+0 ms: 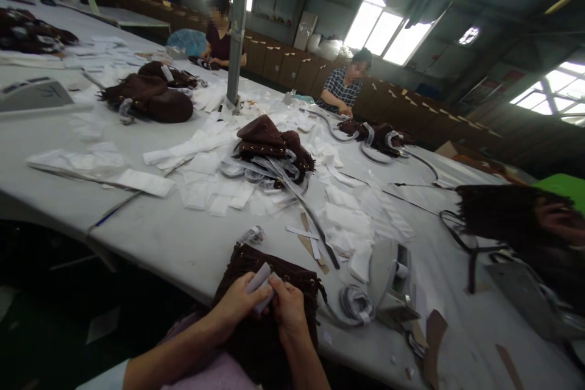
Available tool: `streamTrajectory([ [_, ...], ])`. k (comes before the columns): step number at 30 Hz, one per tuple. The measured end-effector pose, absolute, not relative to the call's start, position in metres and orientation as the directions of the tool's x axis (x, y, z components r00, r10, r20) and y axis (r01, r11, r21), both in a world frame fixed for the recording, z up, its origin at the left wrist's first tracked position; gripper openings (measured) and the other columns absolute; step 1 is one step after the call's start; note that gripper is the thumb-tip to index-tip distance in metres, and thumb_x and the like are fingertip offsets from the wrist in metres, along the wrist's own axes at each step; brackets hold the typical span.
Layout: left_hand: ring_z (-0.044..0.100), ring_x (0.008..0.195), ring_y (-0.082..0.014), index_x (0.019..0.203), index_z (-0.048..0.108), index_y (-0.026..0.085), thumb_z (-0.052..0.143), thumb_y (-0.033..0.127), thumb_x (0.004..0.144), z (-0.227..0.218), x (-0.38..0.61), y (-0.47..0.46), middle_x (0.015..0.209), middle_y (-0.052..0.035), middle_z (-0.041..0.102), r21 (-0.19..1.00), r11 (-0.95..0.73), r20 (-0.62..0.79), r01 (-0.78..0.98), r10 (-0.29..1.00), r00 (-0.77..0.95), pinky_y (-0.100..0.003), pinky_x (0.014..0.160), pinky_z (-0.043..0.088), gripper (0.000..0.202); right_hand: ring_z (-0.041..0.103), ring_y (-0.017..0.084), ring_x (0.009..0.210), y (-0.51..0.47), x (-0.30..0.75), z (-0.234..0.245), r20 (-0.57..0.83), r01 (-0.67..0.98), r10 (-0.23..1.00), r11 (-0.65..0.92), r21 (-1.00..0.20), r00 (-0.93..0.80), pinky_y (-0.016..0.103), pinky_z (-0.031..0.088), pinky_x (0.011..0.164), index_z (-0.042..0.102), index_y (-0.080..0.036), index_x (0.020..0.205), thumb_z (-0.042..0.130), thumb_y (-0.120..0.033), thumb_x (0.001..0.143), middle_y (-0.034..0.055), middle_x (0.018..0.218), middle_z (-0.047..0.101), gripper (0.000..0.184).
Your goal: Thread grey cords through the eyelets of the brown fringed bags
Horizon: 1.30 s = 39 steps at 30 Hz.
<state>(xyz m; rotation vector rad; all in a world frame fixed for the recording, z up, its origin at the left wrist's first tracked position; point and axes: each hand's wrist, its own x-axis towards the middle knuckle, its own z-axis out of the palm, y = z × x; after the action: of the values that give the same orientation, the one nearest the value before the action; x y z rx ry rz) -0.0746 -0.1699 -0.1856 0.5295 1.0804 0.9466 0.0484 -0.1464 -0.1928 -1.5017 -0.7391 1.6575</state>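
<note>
A brown fringed bag (278, 259) with small metal eyelets along its top edge lies partly over the table's near edge, toward my lap. Above it, my left hand (240, 300) pinches a small folded piece of white paper (260, 283). From the other side my right hand (289, 303) grips the same paper with thumb and fingers. A coiled strap in clear wrapping (356, 304) rests to the right of the bag. Just beyond the bag sits a small wrapped bundle (251, 234).
Wrapped straps and brown bags (269, 146) are heaped mid-table among loose white sheets (208, 192). A grey tape dispenser (390, 283) stands at right. A metal post (236, 30) rises from the table. Two people work across it; another person's hand (560, 219) shows at far right.
</note>
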Motion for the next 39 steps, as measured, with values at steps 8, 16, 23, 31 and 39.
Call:
streamTrajectory([
  [8, 0.051, 0.041, -0.0105, 0.096, 0.063, 0.013, 0.067, 0.05, 0.072, -0.185, -0.067, -0.179, 0.058, -0.0004, 0.06, 0.862, 0.371, -0.404, -0.345, 0.914, -0.026, -0.019, 0.037, 0.036, 0.044, 0.024, 0.001, 0.028, -0.144, 0.055, -0.185, -0.566, -0.122, 0.819, -0.574, -0.81, -0.098, 0.017, 0.01, 0.03, 0.046, -0.018, 0.052, 0.075, -0.055, 0.057, -0.0083, 0.037, 0.04, 0.048],
  [16, 0.05, 0.046, -0.0117, 0.12, 0.063, 0.016, 0.057, 0.046, 0.083, -0.196, -0.065, -0.186, 0.067, -0.003, 0.067, 0.947, 0.294, -0.307, -0.128, 0.946, -0.105, -0.023, 0.044, 0.041, 0.048, 0.024, 0.001, 0.025, -0.141, 0.051, -0.187, -0.58, -0.114, 0.813, -0.58, -0.806, -0.037, 0.016, 0.01, 0.028, 0.046, -0.017, 0.05, 0.073, -0.047, 0.061, -0.0076, 0.035, 0.041, 0.042],
  [23, 0.053, 0.063, -0.0139, 0.108, 0.071, 0.022, 0.053, 0.038, 0.088, -0.202, -0.071, -0.195, 0.074, -0.0042, 0.063, 0.99, -0.026, 0.03, 0.14, 0.999, -0.025, -0.023, 0.065, 0.045, 0.031, 0.024, 0.002, 0.024, -0.142, 0.054, -0.192, -0.614, -0.13, 0.789, -0.613, -0.78, -0.037, 0.016, 0.011, 0.027, 0.044, -0.018, 0.049, 0.069, -0.039, 0.061, -0.0071, 0.033, 0.041, 0.034],
  [31, 0.054, 0.069, -0.0146, 0.129, 0.055, 0.022, 0.036, 0.025, 0.095, -0.219, -0.079, -0.193, 0.079, -0.0052, 0.057, 0.776, -0.366, 0.257, 0.514, 0.927, 0.273, -0.024, 0.065, 0.047, 0.04, 0.023, 0.001, 0.029, -0.145, 0.065, -0.19, -0.629, -0.212, 0.765, -0.644, -0.735, -0.138, 0.014, 0.014, 0.028, 0.047, -0.018, 0.059, 0.062, -0.054, 0.067, -0.0079, 0.042, 0.041, 0.04],
  [39, 0.061, 0.076, -0.02, 0.131, 0.051, 0.019, 0.048, 0.045, 0.089, -0.191, -0.072, -0.188, 0.085, -0.0078, 0.065, 0.969, 0.021, -0.053, 0.246, 0.991, 0.123, -0.032, 0.071, 0.051, 0.05, 0.028, 0.004, 0.031, -0.146, 0.06, -0.202, -0.523, -0.037, 0.852, -0.524, -0.851, -0.032, 0.018, 0.023, 0.028, 0.047, -0.019, 0.054, 0.071, -0.066, 0.061, -0.0073, 0.04, 0.038, 0.053],
])
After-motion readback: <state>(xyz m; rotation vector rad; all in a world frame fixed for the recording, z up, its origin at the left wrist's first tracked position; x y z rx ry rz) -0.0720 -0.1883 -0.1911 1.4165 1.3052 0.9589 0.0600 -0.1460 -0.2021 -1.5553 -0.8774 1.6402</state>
